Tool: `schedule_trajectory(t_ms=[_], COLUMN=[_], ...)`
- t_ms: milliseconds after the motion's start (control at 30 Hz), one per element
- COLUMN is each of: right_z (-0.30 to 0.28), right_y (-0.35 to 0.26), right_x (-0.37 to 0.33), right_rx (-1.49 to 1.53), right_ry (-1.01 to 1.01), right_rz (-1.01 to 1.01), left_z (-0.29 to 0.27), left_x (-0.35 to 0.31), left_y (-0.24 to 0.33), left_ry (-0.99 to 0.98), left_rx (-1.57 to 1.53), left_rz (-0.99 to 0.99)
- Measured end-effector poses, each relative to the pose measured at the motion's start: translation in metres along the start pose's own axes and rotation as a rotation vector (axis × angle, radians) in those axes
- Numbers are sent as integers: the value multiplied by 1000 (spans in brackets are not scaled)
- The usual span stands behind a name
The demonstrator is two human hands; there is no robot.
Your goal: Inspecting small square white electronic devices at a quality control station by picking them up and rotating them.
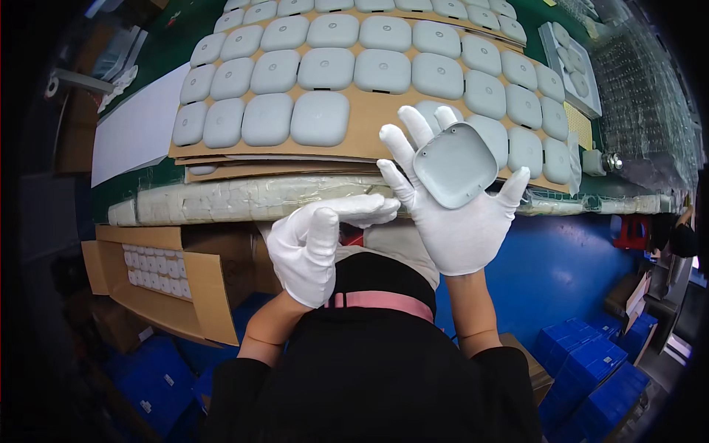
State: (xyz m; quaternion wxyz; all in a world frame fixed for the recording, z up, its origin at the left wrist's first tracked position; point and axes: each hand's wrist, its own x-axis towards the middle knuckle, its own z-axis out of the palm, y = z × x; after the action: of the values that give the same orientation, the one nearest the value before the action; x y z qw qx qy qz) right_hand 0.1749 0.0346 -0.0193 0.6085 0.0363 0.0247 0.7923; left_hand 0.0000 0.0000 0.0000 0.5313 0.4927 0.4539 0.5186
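- The step in hand is seemingly an inspection: the right hand (pixel 459 229) is presenting the hollow inside of a grey shell (pixel 455 166) to the wearer's view.
- The right hand is spreading its gloved fingers wide, and the shell is resting across palm and fingers, with no pinch showing.
- The left hand (pixel 306 247), at about 8 o'clock from the shell, is keeping its fingers straight and pressed together, the thumb raised; it is holding nothing visible.
- The next move is probably calling for a light grip on the rim, so that the shell can be turned without scuffing.
- The shell is hovering at the near edge of the worktop (pixel 199 22), with bare cardboard (pixel 375 122) lying at about 10 o'clock from it.
- It is showing a rounded-square outline, a smooth pale-grey cavity, a thin raised rim and small round details near the corners; its outer face is staying hidden.
- Matching covers (pixel 384 70) are sitting in rows, mostly from 10 to 12 o'clock.
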Motion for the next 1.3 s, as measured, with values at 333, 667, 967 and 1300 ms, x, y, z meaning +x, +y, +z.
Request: schedule_trajectory(t_ms=[333,667,967,1300], right_z=[-2,2,21,12], right_y=[9,28,24,23], right_x=[-1,10,39,61], right_rx=[-314,-2456,-2630,-2820], right_ry=[-59,-591,-617,-575], right_rz=[-35,-404,-511,-678], left_z=[-1,-20,-40,-71], left_x=[4,8,15,13], left_y=[4,13,-7,-10], left_ry=[-63,-22,22,35], left_rx=[-106,-38,-255,-225], left_rz=[-61,-392,-247,-347])
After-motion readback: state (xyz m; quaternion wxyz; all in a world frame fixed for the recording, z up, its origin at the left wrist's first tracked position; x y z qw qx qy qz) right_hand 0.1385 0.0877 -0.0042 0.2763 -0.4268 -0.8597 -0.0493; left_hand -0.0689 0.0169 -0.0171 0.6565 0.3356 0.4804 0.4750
